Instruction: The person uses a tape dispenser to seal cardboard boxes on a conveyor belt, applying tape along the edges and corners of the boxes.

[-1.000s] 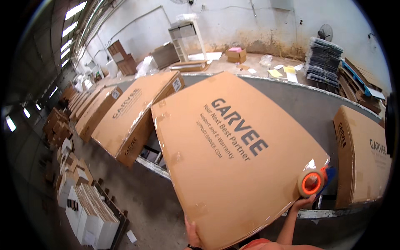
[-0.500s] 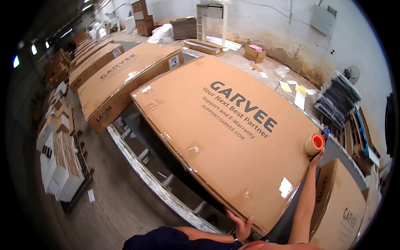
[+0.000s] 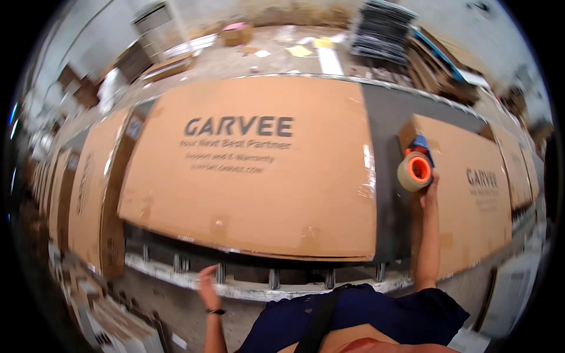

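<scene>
A tape dispenser (image 3: 416,168) with a thick roll of clear tape on an orange core and a blue frame is gripped in my right hand (image 3: 431,187). It is held above the dark belt, by the near-left part of another carton (image 3: 459,194). A large flat cardboard carton (image 3: 294,206) with dark print lies to its left, shiny tape along its right edge. My left hand (image 3: 208,286), a dark band at the wrist, is off the carton near the front rail, its slightly blurred fingers apart and holding nothing.
The conveyor's front rail (image 3: 247,291) with metal rollers runs between me and the carton. More cartons (image 3: 88,188) line up at the left. Beyond the far rail stand a stack of dark panels (image 3: 382,32), a small open box (image 3: 235,35) and scattered papers (image 3: 300,51).
My view has turned right. The left hand has let go of the carton's near edge and moved left. My right hand has carried the tape dispenser off the carton toward the carton at right.
</scene>
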The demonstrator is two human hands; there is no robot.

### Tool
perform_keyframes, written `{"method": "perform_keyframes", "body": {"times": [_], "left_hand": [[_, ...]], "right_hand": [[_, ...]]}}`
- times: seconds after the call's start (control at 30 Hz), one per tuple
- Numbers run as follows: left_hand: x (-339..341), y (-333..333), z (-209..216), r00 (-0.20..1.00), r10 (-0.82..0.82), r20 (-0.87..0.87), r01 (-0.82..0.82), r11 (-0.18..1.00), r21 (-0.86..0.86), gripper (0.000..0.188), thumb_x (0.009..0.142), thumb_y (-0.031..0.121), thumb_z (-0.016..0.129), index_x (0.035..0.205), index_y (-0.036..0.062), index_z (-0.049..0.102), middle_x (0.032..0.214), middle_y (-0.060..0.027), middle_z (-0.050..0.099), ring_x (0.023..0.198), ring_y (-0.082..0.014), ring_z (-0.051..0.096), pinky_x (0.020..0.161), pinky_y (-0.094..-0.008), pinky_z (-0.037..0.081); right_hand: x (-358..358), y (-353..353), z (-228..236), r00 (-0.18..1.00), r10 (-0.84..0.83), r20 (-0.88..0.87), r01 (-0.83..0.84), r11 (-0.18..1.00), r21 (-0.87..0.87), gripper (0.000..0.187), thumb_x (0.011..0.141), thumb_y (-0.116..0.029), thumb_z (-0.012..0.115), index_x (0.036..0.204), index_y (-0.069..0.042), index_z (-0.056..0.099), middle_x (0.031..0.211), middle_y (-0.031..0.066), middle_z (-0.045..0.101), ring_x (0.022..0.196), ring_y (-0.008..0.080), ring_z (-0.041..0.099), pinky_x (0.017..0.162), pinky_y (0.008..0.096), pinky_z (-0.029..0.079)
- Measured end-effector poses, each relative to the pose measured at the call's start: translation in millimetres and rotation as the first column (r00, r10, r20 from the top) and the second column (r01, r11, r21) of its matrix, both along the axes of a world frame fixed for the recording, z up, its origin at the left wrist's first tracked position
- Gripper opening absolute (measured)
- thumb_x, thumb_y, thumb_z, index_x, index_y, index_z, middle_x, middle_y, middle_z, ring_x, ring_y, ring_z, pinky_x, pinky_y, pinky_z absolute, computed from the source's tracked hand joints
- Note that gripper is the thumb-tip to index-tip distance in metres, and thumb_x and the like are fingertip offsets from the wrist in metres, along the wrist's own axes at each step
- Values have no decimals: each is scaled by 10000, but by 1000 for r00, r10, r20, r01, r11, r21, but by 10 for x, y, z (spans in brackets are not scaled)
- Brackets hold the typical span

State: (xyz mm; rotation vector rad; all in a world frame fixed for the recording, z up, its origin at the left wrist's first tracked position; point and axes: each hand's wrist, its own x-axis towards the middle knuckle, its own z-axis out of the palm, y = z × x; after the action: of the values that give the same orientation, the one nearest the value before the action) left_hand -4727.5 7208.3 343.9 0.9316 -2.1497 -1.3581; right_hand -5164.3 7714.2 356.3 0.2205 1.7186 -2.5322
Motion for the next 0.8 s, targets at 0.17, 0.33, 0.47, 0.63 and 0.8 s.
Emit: {"method": "perform_keyframes", "body": {"times": [0.17, 0.33, 0.47, 0.63, 0.8], "left_hand": [[874, -2058, -525, 621, 742, -252, -712, 669, 212, 235, 918, 134, 403, 1087, 39, 537, 1031, -82, 589, 951, -173, 561, 844, -292, 455], [313, -2996, -467, 677, 631, -378, -634, 761, 135, 233, 889, 82, 406, 1057, 36, 561, 1016, -66, 597, 912, -167, 555, 817, -296, 440], [-71, -3957, -404, 916, 351, -194, -361, 511, -780, 246, 871, 88, 455, 1062, -27, 559, 1086, -178, 566, 1014, -317, 518, 902, -399, 400], [-303, -4983, -494, 925, 372, 77, -246, 742, -624, 442, 920, 343, 445, 1236, 38, 490, 1214, -192, 515, 1146, -343, 454, 937, -407, 366], [-726, -4682, -508, 818, 326, 473, 103, 727, -679, 571, 920, 473, 374, 1321, 68, 406, 1294, -201, 456, 1194, -359, 420, 971, -417, 355]], "right_hand": [[1084, 173, 9, 714, 397, 577, -466, 884, -31, 566, 795, -449, 570, 1161, -19, 526, 1071, 91, 612, 935, 180, 613, 844, 327, 508], [1520, 225, -222, 840, 227, 493, -278, 960, 32, 554, 799, -476, 535, 1092, -7, 563, 1009, 109, 639, 862, 199, 641, 778, 317, 536], [1562, 87, 117, 788, 103, 607, -211, 971, 109, 508, 795, -452, 538, 1042, -11, 590, 943, 100, 658, 875, 196, 633, 819, 302, 511], [1640, -194, 572, 758, 137, 637, -173, 985, -7, 415, 843, -275, 543, 1145, 8, 507, 1090, 99, 610, 975, 192, 601, 958, 318, 440], [1827, 4, 570, 762, 156, 628, -203, 979, 3, 321, 820, -220, 577, 1060, -7, 568, 1042, 83, 628, 960, 188, 601, 952, 303, 442]]}}
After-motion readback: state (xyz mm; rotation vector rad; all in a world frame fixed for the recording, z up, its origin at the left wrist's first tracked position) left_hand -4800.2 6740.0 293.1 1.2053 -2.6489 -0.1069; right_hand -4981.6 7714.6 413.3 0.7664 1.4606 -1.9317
